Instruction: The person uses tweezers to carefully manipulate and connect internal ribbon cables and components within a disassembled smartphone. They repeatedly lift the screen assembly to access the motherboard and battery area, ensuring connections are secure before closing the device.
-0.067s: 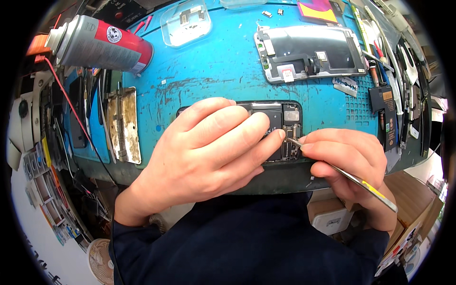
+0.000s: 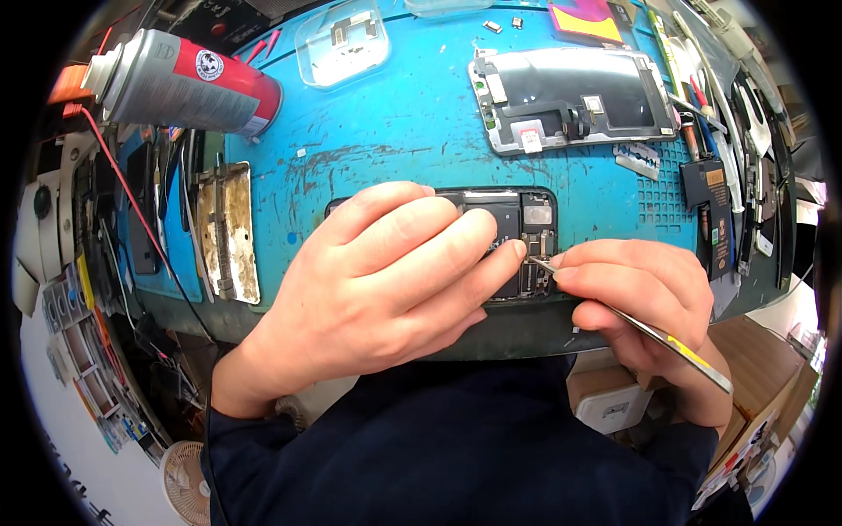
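Blue matting (image 2: 386,131) is spread over the bench, pretty scuffed up. Far left, a grey and red spray can (image 2: 189,83) is laid on its side, with a worn metal plate (image 2: 228,232) below it. In the middle, an opened phone (image 2: 517,232) is pinned flat near the front edge by the left hand (image 2: 386,289), grip spread over it rather than closed. Just right, tweezers (image 2: 649,329) are pinched in the right hand (image 2: 645,294), tip touching the phone's innards. Further back, a detached screen panel (image 2: 570,96) is parked.
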A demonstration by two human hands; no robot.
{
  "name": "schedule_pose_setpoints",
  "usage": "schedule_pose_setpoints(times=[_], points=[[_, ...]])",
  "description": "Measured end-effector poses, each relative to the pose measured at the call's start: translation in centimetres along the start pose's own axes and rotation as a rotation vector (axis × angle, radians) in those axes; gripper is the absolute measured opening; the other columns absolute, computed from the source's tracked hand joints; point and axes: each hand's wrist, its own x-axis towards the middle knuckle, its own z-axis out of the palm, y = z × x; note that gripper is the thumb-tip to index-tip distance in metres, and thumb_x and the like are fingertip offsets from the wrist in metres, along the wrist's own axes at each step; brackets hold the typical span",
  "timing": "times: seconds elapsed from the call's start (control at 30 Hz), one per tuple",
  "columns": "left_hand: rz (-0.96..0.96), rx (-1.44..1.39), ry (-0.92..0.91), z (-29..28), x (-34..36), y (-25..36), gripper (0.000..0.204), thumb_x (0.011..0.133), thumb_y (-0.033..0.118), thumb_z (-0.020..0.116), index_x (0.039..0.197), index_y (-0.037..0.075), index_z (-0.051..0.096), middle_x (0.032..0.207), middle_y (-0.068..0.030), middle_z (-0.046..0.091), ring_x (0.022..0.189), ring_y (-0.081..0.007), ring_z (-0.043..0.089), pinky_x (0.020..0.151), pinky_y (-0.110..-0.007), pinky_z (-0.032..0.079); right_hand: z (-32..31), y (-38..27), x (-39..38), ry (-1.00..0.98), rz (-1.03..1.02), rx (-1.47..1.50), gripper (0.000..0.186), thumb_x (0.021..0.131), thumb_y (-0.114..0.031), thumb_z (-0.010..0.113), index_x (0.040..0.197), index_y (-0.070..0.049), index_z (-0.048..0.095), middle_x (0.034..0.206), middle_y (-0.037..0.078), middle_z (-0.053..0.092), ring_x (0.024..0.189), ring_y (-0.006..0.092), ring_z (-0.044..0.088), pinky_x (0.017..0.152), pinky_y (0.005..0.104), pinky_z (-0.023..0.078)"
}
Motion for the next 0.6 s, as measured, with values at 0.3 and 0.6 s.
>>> schedule_pose_setpoints(times=[0.3, 0.6], points=[[-0.016, 0.002, 0.002, 0.19, -0.12, 0.08, 0.044, 0.080, 0.030, 0.078, 0.120, 0.012, 0.078, 0.120, -0.0067, 0.061, 0.106, -0.0266, 0.059, 0.096, -0.044, 0.054, 0.00, -0.22, 0.55, 0.018, -0.023, -0.041, 0.023, 0.091, -0.023, 0.080, 0.099, -0.002, 0.075, 0.089, 0.011, 0.075, 0.073, 0.0234, 0.075, 0.060, 0.0305, 0.060], [-0.022, -0.006, -0.004, 0.08, -0.12, 0.09, 0.045, 0.080, 0.031, 0.078, 0.121, 0.012, 0.078, 0.120, -0.0067, 0.061, 0.105, -0.0271, 0.059, 0.095, -0.044, 0.054, 0.10, -0.18, 0.43, 0.019, -0.038, -0.064, 0.023, 0.090, -0.022, 0.081, 0.100, -0.003, 0.075, 0.089, 0.010, 0.076, 0.073, 0.0218, 0.074, 0.059, 0.0297, 0.060]])
